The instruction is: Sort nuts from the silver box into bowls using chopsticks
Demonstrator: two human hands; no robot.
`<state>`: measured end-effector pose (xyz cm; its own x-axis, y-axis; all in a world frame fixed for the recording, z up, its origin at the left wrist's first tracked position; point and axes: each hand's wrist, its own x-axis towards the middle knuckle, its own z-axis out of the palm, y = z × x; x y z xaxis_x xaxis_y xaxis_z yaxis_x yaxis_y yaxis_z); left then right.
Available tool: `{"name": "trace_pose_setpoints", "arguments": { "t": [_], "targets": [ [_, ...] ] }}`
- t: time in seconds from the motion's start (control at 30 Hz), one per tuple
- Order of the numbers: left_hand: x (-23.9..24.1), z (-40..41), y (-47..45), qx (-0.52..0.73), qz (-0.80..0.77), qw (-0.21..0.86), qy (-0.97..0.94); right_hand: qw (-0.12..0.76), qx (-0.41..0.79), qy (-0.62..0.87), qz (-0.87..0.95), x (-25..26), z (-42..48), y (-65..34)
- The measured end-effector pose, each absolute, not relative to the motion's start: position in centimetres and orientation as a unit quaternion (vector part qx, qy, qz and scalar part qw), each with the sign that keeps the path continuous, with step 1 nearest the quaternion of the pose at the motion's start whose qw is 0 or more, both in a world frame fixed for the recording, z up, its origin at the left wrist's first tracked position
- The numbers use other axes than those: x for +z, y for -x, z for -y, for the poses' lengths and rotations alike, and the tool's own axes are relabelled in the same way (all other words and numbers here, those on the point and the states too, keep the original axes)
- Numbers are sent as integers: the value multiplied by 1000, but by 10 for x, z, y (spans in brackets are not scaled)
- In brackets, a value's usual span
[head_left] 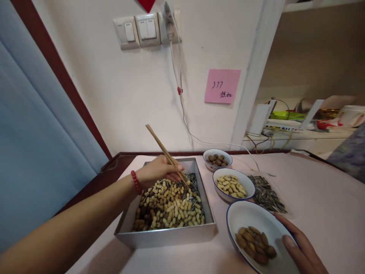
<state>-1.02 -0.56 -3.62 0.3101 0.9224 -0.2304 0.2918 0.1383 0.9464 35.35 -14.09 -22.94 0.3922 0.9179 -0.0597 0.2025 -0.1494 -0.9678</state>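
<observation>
My left hand (159, 171), with a red bead bracelet (136, 182) on its wrist, is closed around a pair of wooden chopsticks (161, 144). Their tips reach down among the peanuts (178, 209) in a grey metal box (168, 238). Sunflower seeds (194, 182) and some darker nuts (145, 213) share the box. At the lower right, my right hand (302, 247) grips the rim of a white bowl (273, 217) with a blue edge, thumb inside. Brown almond-like nuts (253, 243) lie in this tilted bowl.
Behind the held bowl stand a bowl of peanuts (232, 185) and a smaller bowl of round brown nuts (218, 160). Sunflower seeds lie on a clear tray (268, 194). A white cable (228, 143) runs from the wall socket onto the pink tabletop (322, 198). A router (282, 125) sits on the shelf.
</observation>
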Motion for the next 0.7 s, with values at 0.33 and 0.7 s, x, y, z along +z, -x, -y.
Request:
{"name": "trace_pose_setpoints", "arguments": {
  "t": [0.33, 0.7],
  "targets": [
    [0, -12, -80, 336, -434, 535, -642, 540, 372, 645, 392, -204, 147, -326],
    [-8, -5, -31, 310, -468, 483, -672, 541, 324, 651, 422, -212, 146, -334]
  ]
}}
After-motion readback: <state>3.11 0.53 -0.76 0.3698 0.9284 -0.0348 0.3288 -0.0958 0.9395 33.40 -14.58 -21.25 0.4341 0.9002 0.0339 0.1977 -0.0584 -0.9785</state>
